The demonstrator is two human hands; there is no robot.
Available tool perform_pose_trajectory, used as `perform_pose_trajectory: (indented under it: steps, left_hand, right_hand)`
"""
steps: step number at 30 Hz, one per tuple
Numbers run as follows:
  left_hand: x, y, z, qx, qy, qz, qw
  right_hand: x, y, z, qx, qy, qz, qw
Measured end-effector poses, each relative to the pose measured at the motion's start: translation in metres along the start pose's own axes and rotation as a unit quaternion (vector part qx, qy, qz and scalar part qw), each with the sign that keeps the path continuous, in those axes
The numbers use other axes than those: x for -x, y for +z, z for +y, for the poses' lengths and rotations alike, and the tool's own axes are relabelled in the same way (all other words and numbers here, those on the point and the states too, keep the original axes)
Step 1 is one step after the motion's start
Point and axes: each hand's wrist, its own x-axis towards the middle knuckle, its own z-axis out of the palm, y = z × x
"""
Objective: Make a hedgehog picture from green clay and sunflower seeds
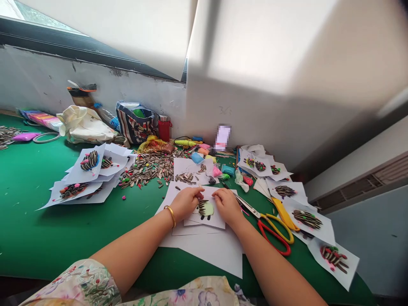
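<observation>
Tote bag (135, 127) (green inside) beyond left hand (188, 202)

Right of the right hand (228, 207), red-and-yellow metal scissors (274, 229) and a yellow box cutter (283, 213) block the way. Ahead of both hands, a loose heap of striped sunflower seeds (146, 168) and small bags of coloured clay (196, 158) crowd the path. Left of the left hand (190, 203), a hand could pass over green tabletop (41, 221) as far as stacked white seed-decorated papers (86, 170). Toward the body, a broad white paper sheet (204, 255) lies flat, offering a low path.
</observation>
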Motion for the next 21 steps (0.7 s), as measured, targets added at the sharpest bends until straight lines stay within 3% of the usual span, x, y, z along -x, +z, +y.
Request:
perform_pose_trajectory:
  steps: [21]
  left_hand:
    - [0.004, -0.004, 0.002, -0.024, 0.010, -0.002, 1.000]
  right_hand:
    - [0.001, 0.001, -0.010, 0.011, 0.016, -0.014, 1.000]
